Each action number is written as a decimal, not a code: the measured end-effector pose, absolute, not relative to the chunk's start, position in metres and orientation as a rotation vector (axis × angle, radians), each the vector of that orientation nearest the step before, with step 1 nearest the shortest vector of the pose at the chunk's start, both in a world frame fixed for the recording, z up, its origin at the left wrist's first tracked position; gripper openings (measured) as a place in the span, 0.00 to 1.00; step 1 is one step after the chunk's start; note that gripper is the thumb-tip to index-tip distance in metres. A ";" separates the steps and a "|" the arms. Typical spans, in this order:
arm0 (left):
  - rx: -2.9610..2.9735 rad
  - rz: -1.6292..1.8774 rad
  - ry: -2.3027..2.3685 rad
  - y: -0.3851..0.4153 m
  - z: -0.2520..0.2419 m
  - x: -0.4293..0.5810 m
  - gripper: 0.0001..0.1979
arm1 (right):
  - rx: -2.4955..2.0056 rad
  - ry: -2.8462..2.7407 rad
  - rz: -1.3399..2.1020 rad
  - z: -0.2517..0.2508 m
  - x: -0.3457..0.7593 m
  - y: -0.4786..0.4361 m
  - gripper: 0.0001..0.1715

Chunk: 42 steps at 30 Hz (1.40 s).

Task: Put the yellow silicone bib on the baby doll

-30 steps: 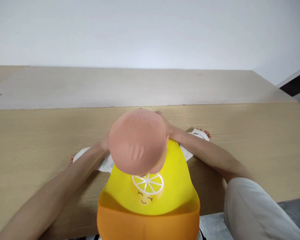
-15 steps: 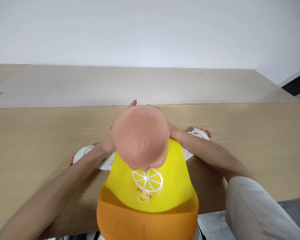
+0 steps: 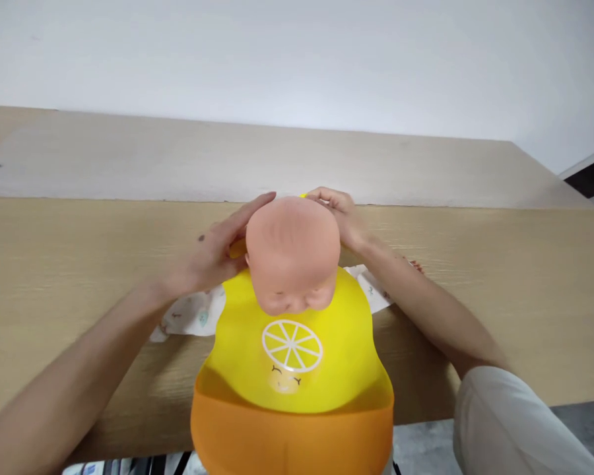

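A baby doll (image 3: 293, 247) with a bald head faces me at the table's front edge, its head tipped forward. Round its neck sits a yellow silicone bib (image 3: 237, 343) with a white citrus slice, a smiling face and an orange catch pocket. My left hand (image 3: 218, 254) curves round the left side of the head, closed on the bib's neck strap, part of which shows beneath the fingers. On the other side my right hand (image 3: 341, 214) has its fingers bent behind the head, near a yellow strap tip. The head hides several fingertips and the strap's ends.
The doll's white patterned sleeves (image 3: 195, 313) stretch out to both sides under my forearms. A light wooden table (image 3: 499, 284) extends to a pale raised board (image 3: 400, 165) and a white wall (image 3: 297, 59). Grey floor (image 3: 420, 448) shows below the front edge.
Both my hands have come further into sight at the sides of the doll's head. The head now sits slightly higher and more upright, and a yellow strap tip shows behind it.
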<state>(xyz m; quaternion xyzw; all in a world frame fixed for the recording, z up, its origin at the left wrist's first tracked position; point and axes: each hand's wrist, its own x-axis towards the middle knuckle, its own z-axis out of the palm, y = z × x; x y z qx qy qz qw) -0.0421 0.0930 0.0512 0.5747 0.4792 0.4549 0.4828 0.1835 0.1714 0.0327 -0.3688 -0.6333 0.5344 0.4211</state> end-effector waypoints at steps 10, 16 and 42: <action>1.912 0.808 1.533 0.095 0.048 -0.040 0.42 | -0.953 -1.573 0.777 0.007 0.183 0.178 0.25; 2.020 0.638 1.607 0.101 0.043 -0.041 0.39 | -1.126 -1.686 0.615 -0.006 0.182 0.193 0.18; 2.164 0.177 1.641 0.104 0.051 -0.041 0.30 | -1.518 -1.895 0.499 -0.016 0.174 0.203 0.16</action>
